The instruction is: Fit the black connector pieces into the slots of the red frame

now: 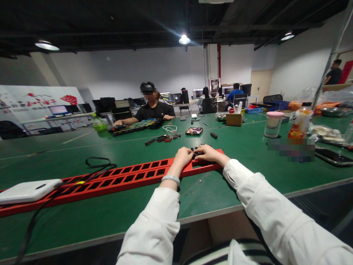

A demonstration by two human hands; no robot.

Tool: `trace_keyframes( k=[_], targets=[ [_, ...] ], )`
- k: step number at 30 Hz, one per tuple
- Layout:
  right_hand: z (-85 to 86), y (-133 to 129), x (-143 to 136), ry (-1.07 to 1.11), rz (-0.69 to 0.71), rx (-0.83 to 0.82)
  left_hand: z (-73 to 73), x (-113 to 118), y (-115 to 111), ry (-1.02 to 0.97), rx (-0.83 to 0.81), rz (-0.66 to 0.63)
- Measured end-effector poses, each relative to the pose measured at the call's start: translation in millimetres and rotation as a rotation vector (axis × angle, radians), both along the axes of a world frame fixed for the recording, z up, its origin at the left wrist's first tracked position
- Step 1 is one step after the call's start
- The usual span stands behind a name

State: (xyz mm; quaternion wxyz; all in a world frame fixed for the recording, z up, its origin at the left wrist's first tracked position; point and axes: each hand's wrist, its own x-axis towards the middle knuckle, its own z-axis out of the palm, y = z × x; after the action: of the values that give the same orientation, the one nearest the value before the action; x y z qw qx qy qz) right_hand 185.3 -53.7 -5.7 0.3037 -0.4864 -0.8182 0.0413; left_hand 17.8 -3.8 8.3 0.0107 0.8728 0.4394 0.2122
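Observation:
A long red metal rail (143, 180) with rows of square openings lies slantwise across the green table. Over its right end, my left hand (183, 156) and my right hand (207, 153) almost meet, fingers curled inward. Between the fingertips shows a small dark part (193, 152), too covered to name exactly. Both hands are closed in a pinch on it; whether it is seated in the rail I cannot tell. A white power bank (29, 190) rests on the rail's left end, with a black cable (93, 176) running from it across the openings.
Beyond my hands are black blocks (150, 142), a white cable (170, 129), and a small tray (193, 131). A lidded cup (273, 127), a drink bottle (300, 123) and a phone (333, 156) stand or lie at right. A person (153, 108) sits opposite with a wired black strip (135, 127).

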Motion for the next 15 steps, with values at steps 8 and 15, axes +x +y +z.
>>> trace_keyframes(
  k=[8, 15],
  targets=[
    [2.2, 0.5, -3.5, -0.04, -0.026, -0.023, 0.6, 0.0, -0.4, 0.012, -0.04, 0.019],
    [4.1, 0.0, -5.3, -0.036, -0.082, -0.088, 1.8, 1.1, -2.0, 0.017, -0.075, 0.042]
  ],
)
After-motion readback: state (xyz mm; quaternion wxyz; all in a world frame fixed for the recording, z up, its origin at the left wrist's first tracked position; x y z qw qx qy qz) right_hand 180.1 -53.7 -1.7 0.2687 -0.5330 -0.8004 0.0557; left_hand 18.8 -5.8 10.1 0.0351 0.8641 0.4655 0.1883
